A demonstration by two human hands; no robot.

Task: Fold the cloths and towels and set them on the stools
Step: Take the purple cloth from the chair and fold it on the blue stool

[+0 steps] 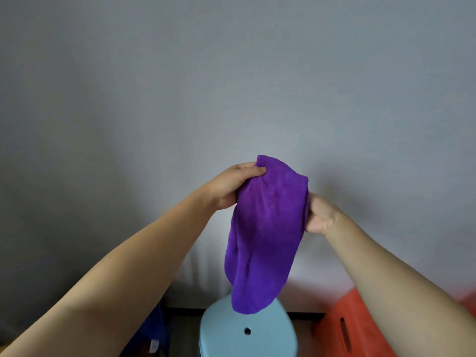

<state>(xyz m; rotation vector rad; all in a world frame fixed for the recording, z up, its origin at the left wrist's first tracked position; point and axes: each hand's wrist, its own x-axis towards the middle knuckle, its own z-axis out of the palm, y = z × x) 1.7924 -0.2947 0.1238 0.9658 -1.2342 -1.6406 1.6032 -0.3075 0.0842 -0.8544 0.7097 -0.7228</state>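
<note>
Purple cloth: held up in the air above the light blue stool, doubled over and hanging down.
Left hand: pinches the cloth's upper left edge, thumb on top.
Right hand: grips the cloth's right edge, fingers hidden behind the fabric.
Orange stool: right of the blue stool.
Dark blue cloth: left of the blue stool, low down.
</note>
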